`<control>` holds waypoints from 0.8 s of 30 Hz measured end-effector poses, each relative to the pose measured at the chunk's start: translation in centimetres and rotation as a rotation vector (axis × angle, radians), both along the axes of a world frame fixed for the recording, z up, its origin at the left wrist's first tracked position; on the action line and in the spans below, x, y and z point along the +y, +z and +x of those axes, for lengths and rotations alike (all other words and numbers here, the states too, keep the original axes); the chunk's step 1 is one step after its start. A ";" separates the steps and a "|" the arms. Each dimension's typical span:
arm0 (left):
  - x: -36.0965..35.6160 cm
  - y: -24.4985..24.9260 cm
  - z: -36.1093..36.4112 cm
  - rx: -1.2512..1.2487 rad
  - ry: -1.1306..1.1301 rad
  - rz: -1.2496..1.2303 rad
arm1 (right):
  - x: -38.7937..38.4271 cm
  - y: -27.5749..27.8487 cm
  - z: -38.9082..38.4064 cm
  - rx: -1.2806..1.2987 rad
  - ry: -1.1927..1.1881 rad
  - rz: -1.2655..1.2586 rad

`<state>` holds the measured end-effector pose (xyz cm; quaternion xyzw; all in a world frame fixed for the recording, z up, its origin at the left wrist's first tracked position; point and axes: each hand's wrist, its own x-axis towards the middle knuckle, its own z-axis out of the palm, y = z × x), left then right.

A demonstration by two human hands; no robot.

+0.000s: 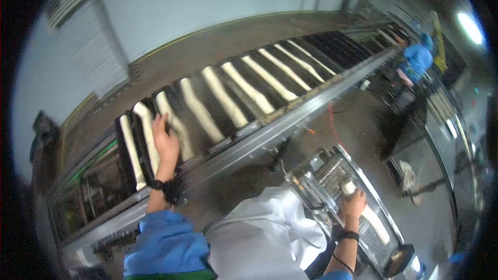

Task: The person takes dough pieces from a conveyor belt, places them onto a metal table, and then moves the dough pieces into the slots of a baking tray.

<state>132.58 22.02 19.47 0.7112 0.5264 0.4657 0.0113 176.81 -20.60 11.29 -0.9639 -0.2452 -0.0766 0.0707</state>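
My left hand (167, 145) reaches over a row of dark pans (332, 47) on the long conveyor, its fingers stretched out. A long pale dough strip (147, 124) lies under the fingertips' left side, and another dough strip (165, 105) runs just beyond them. My right hand (354, 205) is wrapped around a dough piece (375, 224) on a narrow metal mesh belt (332, 168). That dough shows on both sides of the hand, with its middle covered by the palm.
Several more dough strips (249, 89) lie in pans farther along. A metal rail (311, 105) edges the conveyor. A person (417, 57) in blue stands at its far end. Metal racks (446, 119) stand on the right, and a red hose (334, 124) hangs by the rail.
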 end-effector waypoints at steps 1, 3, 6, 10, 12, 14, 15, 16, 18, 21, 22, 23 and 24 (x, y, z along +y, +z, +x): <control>0.6 0.6 -2.9 0.015 0.070 -0.070 | 0.3 -0.1 0.0 0.008 -0.002 -0.014; 4.1 -1.5 -10.5 0.046 0.356 -0.223 | 0.5 -0.5 -0.3 -0.029 0.037 0.014; 3.8 -1.4 -16.8 -0.172 0.593 -0.600 | 2.1 -0.3 -1.0 -0.062 0.066 0.048; 2.9 -3.3 -20.8 0.007 0.640 -0.327 | 3.6 -1.0 -0.8 -0.039 0.101 0.100; 2.4 -2.6 -20.1 0.164 0.605 -0.165 | 4.2 -0.5 -0.6 0.029 0.122 0.120; 3.2 -2.3 -18.8 -0.035 0.253 -0.157 | 4.6 -0.9 -0.5 0.010 0.160 0.183; 3.7 -2.5 -18.8 -0.096 0.161 -0.215 | 4.6 -1.1 -0.4 -0.004 0.199 0.248; 4.2 -2.6 -19.0 -0.104 0.151 -0.302 | 4.3 -1.1 -0.1 -0.005 0.164 0.251; 12.4 -11.4 -27.8 0.540 0.266 -0.541 | 3.1 -0.6 1.2 0.269 0.241 0.516; 7.0 -4.6 -27.3 0.734 0.319 -0.577 | -0.2 2.1 1.7 0.649 0.025 1.296; 6.9 -5.8 -29.3 0.619 0.431 -0.533 | -3.0 0.9 2.6 0.769 0.136 1.700; 6.3 -6.0 -30.1 0.471 0.511 -0.466 | -4.6 3.6 1.5 0.797 0.109 1.861; 4.9 -4.2 -29.1 0.310 0.562 -0.377 | -6.5 6.8 -0.4 0.813 0.086 2.029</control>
